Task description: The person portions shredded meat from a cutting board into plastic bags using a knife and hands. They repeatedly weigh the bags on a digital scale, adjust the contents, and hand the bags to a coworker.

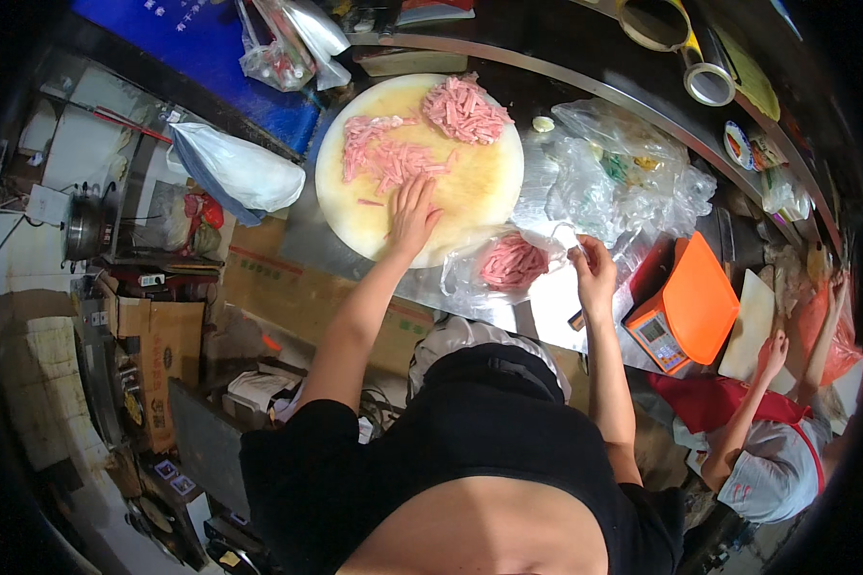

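On a round cutting board (485,187) lie cut strips of pink meat, one heap (466,109) at its upper right and a looser spread (392,158) at the left. My left hand (413,214) lies fingers forward on the board at the lower edge of the spread, with nothing seen in its grip. Right of the board's near edge, a clear plastic bag (460,277) holds more meat strips (514,262). My right hand (594,267) pinches the right edge of this bag between thumb and fingers.
Crumpled clear plastic bags (597,187) lie right of the board. An orange digital scale (697,302) stands farther right. Beyond it a co-worker in a red apron (719,402) handles a red bag (827,330). A white bag (241,169) hangs at the left, below a blue surface (208,68).
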`<state>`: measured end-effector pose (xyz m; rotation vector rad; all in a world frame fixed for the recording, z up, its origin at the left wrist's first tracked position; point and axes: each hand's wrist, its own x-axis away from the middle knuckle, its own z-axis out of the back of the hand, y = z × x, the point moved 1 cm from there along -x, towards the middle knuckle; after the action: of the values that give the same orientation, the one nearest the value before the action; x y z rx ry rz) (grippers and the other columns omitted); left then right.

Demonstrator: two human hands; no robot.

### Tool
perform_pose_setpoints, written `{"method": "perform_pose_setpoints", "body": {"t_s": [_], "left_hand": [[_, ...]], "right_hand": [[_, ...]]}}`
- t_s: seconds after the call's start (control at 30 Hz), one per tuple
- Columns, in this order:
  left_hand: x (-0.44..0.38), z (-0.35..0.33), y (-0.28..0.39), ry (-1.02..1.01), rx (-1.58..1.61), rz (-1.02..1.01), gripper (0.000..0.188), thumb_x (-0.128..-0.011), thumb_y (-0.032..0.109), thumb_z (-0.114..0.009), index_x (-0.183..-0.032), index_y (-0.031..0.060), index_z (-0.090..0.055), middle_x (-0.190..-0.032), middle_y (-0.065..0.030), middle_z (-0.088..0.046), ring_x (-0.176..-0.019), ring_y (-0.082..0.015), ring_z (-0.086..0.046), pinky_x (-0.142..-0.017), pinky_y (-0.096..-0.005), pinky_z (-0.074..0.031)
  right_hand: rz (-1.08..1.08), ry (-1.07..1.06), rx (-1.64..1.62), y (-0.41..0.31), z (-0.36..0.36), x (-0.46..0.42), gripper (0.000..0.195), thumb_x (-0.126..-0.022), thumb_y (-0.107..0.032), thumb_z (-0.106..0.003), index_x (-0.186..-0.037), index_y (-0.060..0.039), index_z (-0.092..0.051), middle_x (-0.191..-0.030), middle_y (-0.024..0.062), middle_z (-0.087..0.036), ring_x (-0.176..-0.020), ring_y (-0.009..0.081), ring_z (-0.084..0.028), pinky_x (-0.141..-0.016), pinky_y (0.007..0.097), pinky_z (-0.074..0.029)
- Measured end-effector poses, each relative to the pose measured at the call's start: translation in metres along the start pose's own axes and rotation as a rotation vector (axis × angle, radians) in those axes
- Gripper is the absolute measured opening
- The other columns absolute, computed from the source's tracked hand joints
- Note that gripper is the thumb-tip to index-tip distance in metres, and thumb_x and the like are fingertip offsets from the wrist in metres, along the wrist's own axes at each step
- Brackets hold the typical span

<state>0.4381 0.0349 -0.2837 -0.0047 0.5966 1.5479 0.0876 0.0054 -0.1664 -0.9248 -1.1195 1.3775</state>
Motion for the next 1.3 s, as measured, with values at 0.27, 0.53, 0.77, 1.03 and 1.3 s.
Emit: {"method": "perform_pose_setpoints", "body": {"t_s": [0.27, 0.53, 0.77, 1.03, 1.3], "left_hand": [[-0.003, 0.023, 0.018, -0.071, -0.197, 0.152, 0.089, -0.072, 0.048, -0.070, -0.145, 0.0171, -0.029, -0.150, -0.0124, -0.023, -0.139, -0.0338, -0.017, -0.106, -0.0613, -0.011], [-0.030, 0.005, -0.013, 0.042, -0.078, 0.134, 0.090, -0.071, 0.048, -0.071, -0.143, 0.0127, -0.031, -0.150, -0.0137, -0.023, -0.137, -0.0324, -0.020, -0.109, -0.0571, -0.011], [0.015, 0.043, 0.009, -0.184, -0.138, 0.103, 0.104, -0.062, 0.052, -0.077, -0.146, 0.0155, -0.026, -0.151, -0.0172, -0.015, -0.140, -0.0353, -0.011, -0.108, -0.0614, -0.005], [-0.036, 0.022, -0.017, 0.023, -0.293, 0.010, 0.081, -0.069, 0.048, -0.071, -0.138, 0.0185, -0.040, -0.135, -0.0113, -0.042, -0.121, -0.0294, -0.040, -0.101, -0.0537, -0.026], [-0.062, 0.006, -0.037, -0.019, -0.462, -0.131, 0.062, -0.070, 0.025, -0.072, -0.126, 0.0124, -0.049, -0.114, -0.0040, -0.055, -0.095, -0.0259, -0.052, -0.082, -0.0385, -0.048]], "right_hand": [[-0.038, 0.019, 0.067, 0.003, 0.004, -0.001, 0.020, -0.088, -0.005, -0.059, -0.107, 0.0021, -0.058, -0.090, 0.0055, -0.064, -0.080, 0.0091, -0.058, -0.072, 0.0234, -0.047], [-0.042, 0.033, 0.025, -0.001, 0.003, -0.002, 0.019, -0.088, -0.005, -0.059, -0.106, 0.0029, -0.058, -0.091, 0.0057, -0.064, -0.083, 0.0094, -0.058, -0.074, 0.0233, -0.046], [-0.076, 0.076, 0.019, 0.015, 0.011, 0.001, 0.019, -0.088, -0.006, -0.059, -0.105, 0.0030, -0.058, -0.089, 0.0046, -0.062, -0.081, 0.0096, -0.057, -0.074, 0.0228, -0.046], [-0.055, 0.009, 0.070, 0.006, 0.010, -0.003, 0.020, -0.089, -0.004, -0.058, -0.107, 0.0036, -0.058, -0.091, 0.0050, -0.063, -0.082, 0.0093, -0.057, -0.074, 0.0230, -0.046], [-0.030, 0.066, 0.207, 0.009, 0.018, 0.002, 0.021, -0.088, -0.008, -0.061, -0.105, 0.0048, -0.060, -0.091, 0.0095, -0.066, -0.079, 0.0118, -0.060, -0.072, 0.0261, -0.048]]}}
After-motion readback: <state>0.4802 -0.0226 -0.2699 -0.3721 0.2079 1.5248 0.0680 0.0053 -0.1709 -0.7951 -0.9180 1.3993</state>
